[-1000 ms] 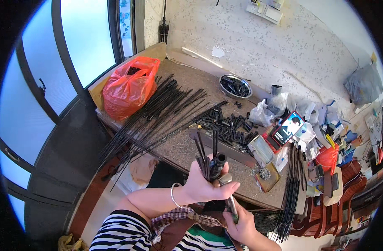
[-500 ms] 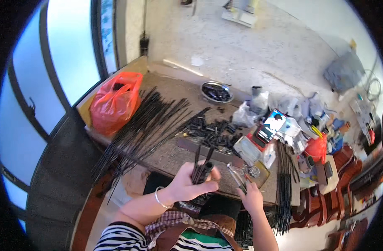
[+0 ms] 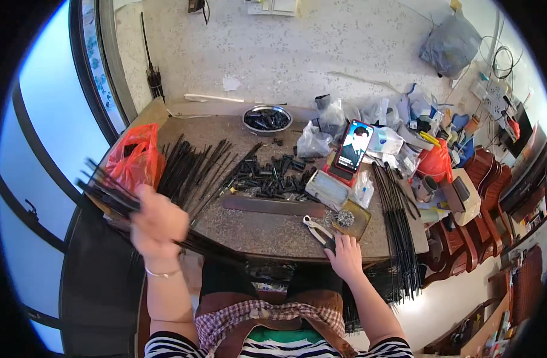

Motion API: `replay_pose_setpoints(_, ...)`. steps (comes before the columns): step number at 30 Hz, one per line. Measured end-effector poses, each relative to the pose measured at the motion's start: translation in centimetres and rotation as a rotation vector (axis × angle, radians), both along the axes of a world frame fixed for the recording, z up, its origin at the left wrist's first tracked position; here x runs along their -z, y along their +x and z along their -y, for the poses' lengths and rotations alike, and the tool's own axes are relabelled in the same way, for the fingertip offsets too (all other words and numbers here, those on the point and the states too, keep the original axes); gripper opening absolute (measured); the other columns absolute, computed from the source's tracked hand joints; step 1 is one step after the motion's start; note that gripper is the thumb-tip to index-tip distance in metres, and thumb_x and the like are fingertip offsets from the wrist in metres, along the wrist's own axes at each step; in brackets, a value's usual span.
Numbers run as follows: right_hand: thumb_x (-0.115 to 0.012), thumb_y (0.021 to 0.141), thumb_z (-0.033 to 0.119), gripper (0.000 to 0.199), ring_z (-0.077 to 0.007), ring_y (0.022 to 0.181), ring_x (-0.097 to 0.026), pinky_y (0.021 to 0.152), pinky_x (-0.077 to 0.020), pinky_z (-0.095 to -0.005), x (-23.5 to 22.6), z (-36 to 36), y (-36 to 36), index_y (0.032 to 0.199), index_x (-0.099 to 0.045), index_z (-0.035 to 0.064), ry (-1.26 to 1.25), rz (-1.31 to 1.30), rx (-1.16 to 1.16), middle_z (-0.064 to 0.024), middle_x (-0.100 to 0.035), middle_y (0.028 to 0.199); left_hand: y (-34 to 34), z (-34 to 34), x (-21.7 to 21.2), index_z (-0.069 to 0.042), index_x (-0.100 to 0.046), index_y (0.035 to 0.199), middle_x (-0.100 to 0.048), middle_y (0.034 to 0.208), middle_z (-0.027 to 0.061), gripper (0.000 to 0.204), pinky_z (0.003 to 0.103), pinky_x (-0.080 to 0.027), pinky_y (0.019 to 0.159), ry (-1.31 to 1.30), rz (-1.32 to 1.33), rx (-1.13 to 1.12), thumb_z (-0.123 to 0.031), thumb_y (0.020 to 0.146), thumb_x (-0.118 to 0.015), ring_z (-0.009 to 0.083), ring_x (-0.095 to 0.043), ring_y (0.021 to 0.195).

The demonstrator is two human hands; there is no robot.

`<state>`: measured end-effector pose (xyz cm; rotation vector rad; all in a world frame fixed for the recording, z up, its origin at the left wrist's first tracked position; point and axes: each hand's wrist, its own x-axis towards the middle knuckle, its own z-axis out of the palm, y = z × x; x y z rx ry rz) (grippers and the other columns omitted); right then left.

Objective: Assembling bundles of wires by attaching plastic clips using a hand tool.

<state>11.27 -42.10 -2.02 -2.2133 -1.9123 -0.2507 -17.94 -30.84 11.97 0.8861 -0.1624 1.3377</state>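
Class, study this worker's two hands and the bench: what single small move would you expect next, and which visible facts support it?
Probably the left hand sets its black rod on the pile of black rods, since it is blurred right over that pile. The right hand rests on the pliers at the table edge, so that tool seems put down.

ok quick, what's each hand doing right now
left hand: closed on a bunch of black rods
right hand: resting on the pliers at the table edge; grip unclear

Black rods fan beside an orange-red plastic bag at left, above a black-and-white striped shirt and plaid cloth at bottom.
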Motion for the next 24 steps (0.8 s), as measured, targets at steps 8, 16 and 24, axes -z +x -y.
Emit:
replay_pose_setpoints(8,-0.055,0.067,0.029,0.048,-0.0134,0.063,-0.041,0.058,-0.038,-0.023,-9.0,-0.7,-3.1,0.102,-0.034,0.0029,0.649,-2.01,-0.292,-0.0016,-0.039,0.07,3.0,1.2,8.6,-0.015,-0.031,0.051,-0.03,0.05,-0.0057,0.035,0.023,-0.031,0.053,-0.519,0.098,-0.024,-0.038,0.06,-0.056,0.0076,-0.033,0.05)
replay_pose_setpoints(16,-0.041,0.075,0.038,0.032,-0.0087,0.051,-0.032,0.042,-0.026,-0.0185,-10.6,-0.4,-5.9,0.075,-0.037,0.0066,1.209,-1.816,-0.383,-0.0011,-0.035,0.061,5.8,5.5,26.4,0.002,-0.05,0.079,-0.054,0.077,0.0139,0.046,0.036,-0.038,0.07,-1.403,-0.487,0.739,-0.041,0.065,-0.045,0.0235,-0.051,0.07)
replay_pose_setpoints(24,-0.051,0.063,-0.005,0.014,-0.0124,0.067,-0.046,0.061,-0.0396,-0.0235,-7.7,-2.9,-7.9,0.077,-0.047,-0.0034,0.342,-2.018,-0.361,-0.0062,-0.047,0.076,6.2,1.4,20.3,-0.004,-0.056,0.061,-0.051,0.052,0.0123,0.044,0.033,-0.041,0.052,0.622,-1.828,-0.064,-0.045,0.069,-0.042,0.0273,-0.052,0.054)
